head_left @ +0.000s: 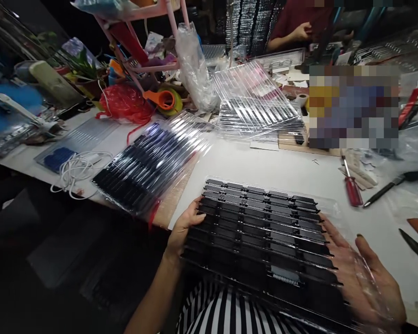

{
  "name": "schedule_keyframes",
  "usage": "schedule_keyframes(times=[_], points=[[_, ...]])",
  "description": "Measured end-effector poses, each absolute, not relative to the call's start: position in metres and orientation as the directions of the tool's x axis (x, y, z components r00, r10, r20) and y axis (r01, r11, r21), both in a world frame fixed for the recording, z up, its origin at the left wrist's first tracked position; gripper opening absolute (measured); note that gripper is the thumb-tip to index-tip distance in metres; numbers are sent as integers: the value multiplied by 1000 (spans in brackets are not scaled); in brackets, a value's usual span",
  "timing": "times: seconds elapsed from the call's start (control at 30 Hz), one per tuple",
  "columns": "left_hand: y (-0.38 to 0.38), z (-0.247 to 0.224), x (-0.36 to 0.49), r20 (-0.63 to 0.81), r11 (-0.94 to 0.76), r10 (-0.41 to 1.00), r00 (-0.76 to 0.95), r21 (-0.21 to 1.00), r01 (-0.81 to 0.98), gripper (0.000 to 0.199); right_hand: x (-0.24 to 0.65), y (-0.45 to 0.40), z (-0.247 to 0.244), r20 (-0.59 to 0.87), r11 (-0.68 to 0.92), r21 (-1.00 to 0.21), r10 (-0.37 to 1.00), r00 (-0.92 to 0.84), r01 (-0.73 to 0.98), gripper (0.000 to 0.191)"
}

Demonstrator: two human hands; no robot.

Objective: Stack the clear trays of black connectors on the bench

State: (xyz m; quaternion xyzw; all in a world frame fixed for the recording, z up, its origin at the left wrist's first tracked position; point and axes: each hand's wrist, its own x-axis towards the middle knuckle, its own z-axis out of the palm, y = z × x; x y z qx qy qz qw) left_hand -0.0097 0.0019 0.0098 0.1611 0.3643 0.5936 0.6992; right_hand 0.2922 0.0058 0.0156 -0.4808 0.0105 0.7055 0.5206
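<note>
A clear plastic tray point(330, 206) lies tilted in front of my body, filled with rows of black toothed pieces point(254, 221). One piece near the bottom right catches the light and looks greyer. My left hand point(185, 225) grips the tray's left edge, thumb on top and the other fingers hidden beneath. At the right side, my right hand point(372, 278) holds the tray from below and around its edge; its fingers show through the clear plastic and its thumb stands up beside the rim.
Another filled clear tray point(139, 171) lies at left on the white table point(230, 160). Clear empty trays point(257, 102) are stacked behind. A red screwdriver point(353, 190), a black pen-like tool point(386, 189) and a blade point(416, 246) lie right. A white cable point(78, 171) sits far left. Another person's hand point(302, 31) shows behind.
</note>
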Motion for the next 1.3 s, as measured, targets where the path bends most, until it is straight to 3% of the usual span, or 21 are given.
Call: schedule_keyframes(times=[0.2,0.3,0.53,0.83,1.0,1.07,1.17,1.3], points=[[5,3,-14,-318,267,947,56,675,-687,44,272,2,42,-750,-519,-487,660,32,-703,72],[6,2,-14,-327,277,943,54,687,-672,45,266,0,41,-714,-435,-541,690,120,-719,67],[7,4,-15,-393,330,919,39,710,-622,48,288,-4,9,-601,-402,-514,799,-17,-757,57],[9,19,-4,-469,376,883,6,701,-606,56,287,0,16,-599,-373,-513,801,11,-773,49],[16,25,-8,-535,391,845,-5,624,-677,43,295,2,1,-491,-328,-495,869,-52,-805,52],[16,21,-10,-490,244,855,-169,668,-703,43,296,3,-3,-465,-296,-483,884,-45,-824,52],[11,12,-7,-325,0,839,-436,802,-597,40,296,5,-5,-454,-263,-459,891,-30,-849,49],[-17,7,-4,-75,-28,852,-518,982,-188,29,295,8,-2,-473,-249,-406,880,-30,-879,47]])
